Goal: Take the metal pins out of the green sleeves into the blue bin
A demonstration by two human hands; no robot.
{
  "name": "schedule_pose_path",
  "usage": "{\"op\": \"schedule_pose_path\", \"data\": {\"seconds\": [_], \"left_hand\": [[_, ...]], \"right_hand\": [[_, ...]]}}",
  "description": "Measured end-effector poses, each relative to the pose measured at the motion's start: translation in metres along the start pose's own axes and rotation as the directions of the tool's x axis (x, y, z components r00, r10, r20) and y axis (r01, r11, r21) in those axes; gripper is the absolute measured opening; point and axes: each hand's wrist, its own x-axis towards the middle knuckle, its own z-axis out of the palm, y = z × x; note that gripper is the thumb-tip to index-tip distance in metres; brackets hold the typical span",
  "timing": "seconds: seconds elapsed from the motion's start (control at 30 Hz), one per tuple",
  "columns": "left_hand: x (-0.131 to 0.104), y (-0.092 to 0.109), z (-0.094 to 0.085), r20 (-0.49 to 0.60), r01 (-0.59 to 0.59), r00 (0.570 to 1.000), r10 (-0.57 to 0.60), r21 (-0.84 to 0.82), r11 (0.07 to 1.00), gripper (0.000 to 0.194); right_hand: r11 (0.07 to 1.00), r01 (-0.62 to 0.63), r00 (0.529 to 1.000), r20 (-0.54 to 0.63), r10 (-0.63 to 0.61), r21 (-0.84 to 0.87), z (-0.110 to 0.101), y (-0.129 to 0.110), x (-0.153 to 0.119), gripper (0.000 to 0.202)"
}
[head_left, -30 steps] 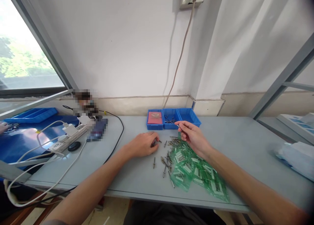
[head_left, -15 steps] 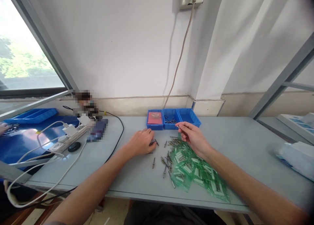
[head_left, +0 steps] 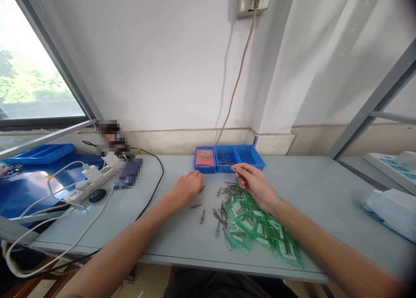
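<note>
My left hand (head_left: pixel 189 186) is low over the table left of the loose parts, its fingers curled together. A metal blind rivet (head_left: pixel 202 188) shows at its fingertips, partly hidden by them. In front of the blue bins, my right hand (head_left: pixel 255 181) pinches a small blind rivet (head_left: pixel 233 170) between thumb and index finger; only its end shows. Below that hand lie several green plastic bags (head_left: pixel 250 222) with rivets and white strips inside. Loose blind rivets (head_left: pixel 223 213) are scattered left of the bags, with a few single ones (head_left: pixel 203 217) farther left.
Blue bins stand by the wall: one with a pink sheet (head_left: pixel 204 157), one with loose rivets (head_left: pixel 225 160), and another bin (head_left: pixel 250 157). Left are a power strip (head_left: pixel 78 194), cables and a black round object (head_left: pixel 97 195). A plastic-wrapped bundle (head_left: pixel 391 211) lies right.
My left hand has shifted slightly, uncovering more of a rivet lying beneath its wrist side. My right hand has moved slightly, still pinching the rivet.
</note>
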Motion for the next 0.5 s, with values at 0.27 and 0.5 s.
{"op": "schedule_pose_path", "data": {"seconds": [0.27, 0.5], "left_hand": [[-0.002, 0.003, 0.004, -0.098, -0.045, 0.995, 0.032, -0.135, 0.990, 0.025], [-0.005, 0.007, -0.009, -0.064, -0.084, 0.995, 0.071, -0.235, 0.968, 0.014]], "right_hand": [[1.000, 0.023, 1.000, 0.000, -0.023, -0.018, 0.001, 0.000, -0.001, 0.035], [0.998, 0.037, 0.999, 0.008, -0.036, -0.050, 0.001, 0.000, -0.002, 0.035]]}}
